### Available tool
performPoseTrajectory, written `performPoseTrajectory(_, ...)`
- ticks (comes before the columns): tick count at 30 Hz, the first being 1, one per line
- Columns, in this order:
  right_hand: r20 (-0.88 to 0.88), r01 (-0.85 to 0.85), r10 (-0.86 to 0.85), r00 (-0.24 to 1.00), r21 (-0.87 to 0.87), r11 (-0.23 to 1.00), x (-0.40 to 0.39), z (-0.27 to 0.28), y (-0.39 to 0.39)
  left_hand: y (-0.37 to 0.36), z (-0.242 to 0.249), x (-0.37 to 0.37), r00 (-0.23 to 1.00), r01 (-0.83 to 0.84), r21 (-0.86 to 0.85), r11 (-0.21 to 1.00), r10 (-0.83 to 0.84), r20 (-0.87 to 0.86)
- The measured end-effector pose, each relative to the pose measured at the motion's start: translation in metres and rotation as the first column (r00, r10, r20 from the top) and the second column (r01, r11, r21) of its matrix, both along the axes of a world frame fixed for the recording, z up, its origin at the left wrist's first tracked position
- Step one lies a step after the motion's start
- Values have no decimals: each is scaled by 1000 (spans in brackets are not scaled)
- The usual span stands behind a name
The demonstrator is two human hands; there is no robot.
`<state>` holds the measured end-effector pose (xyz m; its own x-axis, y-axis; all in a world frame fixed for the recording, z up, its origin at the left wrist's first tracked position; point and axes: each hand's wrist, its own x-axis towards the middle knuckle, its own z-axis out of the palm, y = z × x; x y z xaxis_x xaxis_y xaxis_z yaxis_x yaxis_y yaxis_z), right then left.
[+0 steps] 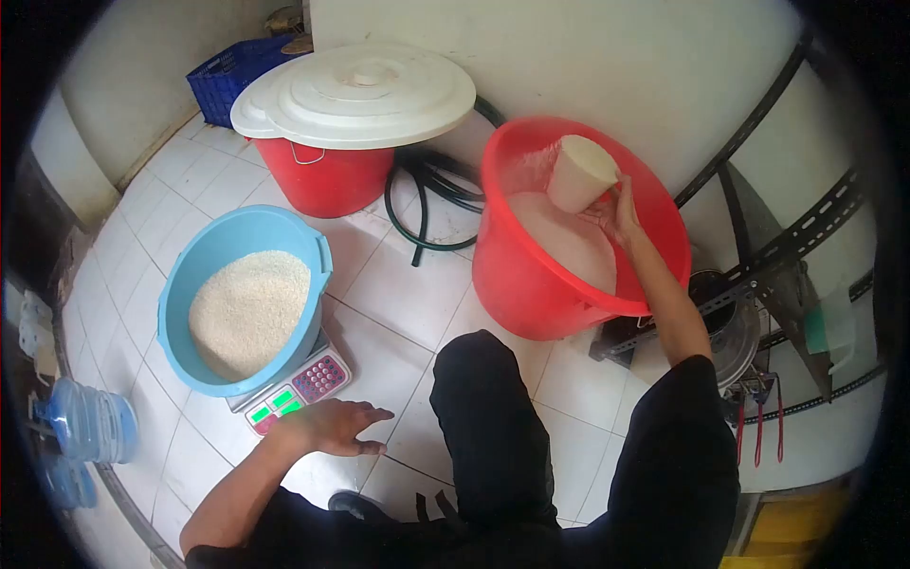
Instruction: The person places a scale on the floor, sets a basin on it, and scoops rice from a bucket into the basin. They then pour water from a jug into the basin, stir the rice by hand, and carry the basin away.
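Note:
My right hand grips a cream-coloured scooping cup, tilted inside a large red tub. Pale powder is heaped in that tub, just below the cup. What the cup contains cannot be seen. My left hand is empty, its fingers apart, in front of a digital scale with lit green displays. On the scale rests a light blue basin holding off-white, grainy powder.
A second red tub with a big white lid stands at the back. Beside it lies a coiled dark hose. A blue crate is behind. Metal shelving borders the right; water jugs are at left.

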<state>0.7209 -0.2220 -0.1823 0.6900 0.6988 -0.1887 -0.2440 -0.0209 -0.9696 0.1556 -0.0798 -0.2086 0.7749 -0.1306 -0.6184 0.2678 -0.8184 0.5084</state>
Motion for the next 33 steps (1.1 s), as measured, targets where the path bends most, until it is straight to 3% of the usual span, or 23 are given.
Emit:
performPoseTrajectory(4,114,105,-110,987,42,994,-16,12,-13,-5,16,3,999,48,24,999,-48,-5)
performPoseTrajectory(7,-10,107,-106,994,33,994,-25,37,-12,-10,23,1,997,71,29,997,-72,29)
performPoseTrajectory(10,209,38,-53,976,75,996,-57,72,7,-16,29,0,992,116,30,993,-117,40)
performPoseTrajectory(15,174,-258,255,951,-9,966,-147,133,92,-22,23,-1,986,156,51,986,-158,46)
performPoseTrajectory(17,117,-354,353,928,-11,935,-179,118,139,-22,30,-7,993,106,-7,994,-105,55)
performPoseTrajectory(19,240,-411,433,869,-138,901,-224,111,190,-20,35,-15,993,63,13,998,-64,99)
performPoseTrajectory(22,423,-500,583,694,-299,813,-296,66,268,-22,28,-19,991,79,25,997,-81,109)
performPoseTrajectory(23,585,-520,603,542,-330,788,-329,49,291,-23,31,-22,992,58,33,998,-61,106)
performPoseTrajectory(24,804,-226,460,376,-402,887,-353,15,319,-25,35,-25,996,44,32,999,-47,81)
performPoseTrajectory(26,871,-218,471,139,-437,873,-424,-15,319,-27,34,-28,998,24,34,999,-26,51)
performPoseTrajectory(27,869,-236,475,139,-437,868,-448,-29,319,-27,34,-29,999,8,32,999,-9,43)
performPoseTrajectory(29,843,-147,471,-258,-516,844,-479,-50,311,-28,37,-29,999,23,34,999,-24,32)
performPoseTrajectory(30,843,-157,474,-256,-520,840,-484,-53,312,-29,41,-29,1000,22,39,999,-23,18)
performPoseTrajectory(32,785,-200,395,-477,-535,821,-491,-62,312,-28,41,-27,1000,22,30,999,-22,17)
performPoseTrajectory(33,781,-201,405,-476,-544,814,-489,-61,313,-28,39,-26,999,29,26,999,-30,26)
